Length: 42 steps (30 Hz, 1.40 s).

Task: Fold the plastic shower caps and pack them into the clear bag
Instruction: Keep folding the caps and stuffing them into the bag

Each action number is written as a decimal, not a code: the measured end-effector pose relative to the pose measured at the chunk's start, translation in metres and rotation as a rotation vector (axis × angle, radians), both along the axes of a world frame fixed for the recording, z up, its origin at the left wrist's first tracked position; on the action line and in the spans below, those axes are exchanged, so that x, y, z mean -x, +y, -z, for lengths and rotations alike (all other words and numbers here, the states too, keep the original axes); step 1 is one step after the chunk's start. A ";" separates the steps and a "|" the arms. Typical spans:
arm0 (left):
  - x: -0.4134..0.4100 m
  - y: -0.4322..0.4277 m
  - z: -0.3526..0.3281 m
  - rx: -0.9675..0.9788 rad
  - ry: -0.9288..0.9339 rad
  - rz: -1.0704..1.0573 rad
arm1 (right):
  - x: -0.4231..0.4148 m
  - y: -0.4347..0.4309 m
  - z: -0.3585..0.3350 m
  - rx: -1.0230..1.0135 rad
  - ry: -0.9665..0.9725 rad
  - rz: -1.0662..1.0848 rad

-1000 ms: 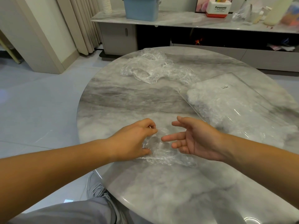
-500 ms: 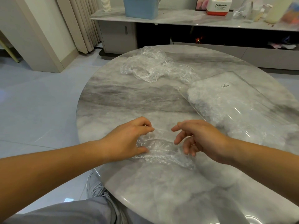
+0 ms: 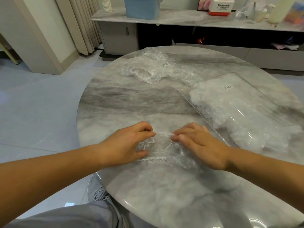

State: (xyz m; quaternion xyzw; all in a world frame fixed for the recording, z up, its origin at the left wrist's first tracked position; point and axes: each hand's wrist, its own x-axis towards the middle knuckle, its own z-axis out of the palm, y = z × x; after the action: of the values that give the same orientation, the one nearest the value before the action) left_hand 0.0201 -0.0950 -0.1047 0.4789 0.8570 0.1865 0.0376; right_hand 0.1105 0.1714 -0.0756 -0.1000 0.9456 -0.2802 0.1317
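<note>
A crumpled clear shower cap (image 3: 162,148) lies on the marble table (image 3: 131,102) near its front edge. My left hand (image 3: 126,143) pinches the cap's left side between thumb and curled fingers. My right hand (image 3: 199,143) comes down on the cap's right side, its fingertips pinching the plastic at the top edge. A clear bag (image 3: 243,111) with several caps inside lies flat to the right. A loose heap of unfolded caps (image 3: 156,69) sits at the far side of the table.
Behind the table runs a low marble-topped cabinet (image 3: 197,20) carrying a blue bin (image 3: 141,7), a white and red box (image 3: 221,6) and small items. Curtains (image 3: 85,25) hang at the back left. My knee and a grey shoe (image 3: 98,195) are below the table's front edge.
My right hand turned palm-down and closed in from the right onto the cap, taking its top edge. My left hand kept its hold and shifted little.
</note>
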 end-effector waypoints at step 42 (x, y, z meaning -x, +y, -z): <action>-0.013 -0.001 0.006 0.039 0.202 0.070 | -0.029 0.003 0.019 -0.381 0.353 -0.400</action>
State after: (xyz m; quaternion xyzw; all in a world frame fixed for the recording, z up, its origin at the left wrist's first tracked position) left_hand 0.0332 -0.0958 -0.1110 0.5242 0.8425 0.1193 -0.0332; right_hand 0.1399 0.1748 -0.0951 -0.3043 0.9509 -0.0449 0.0344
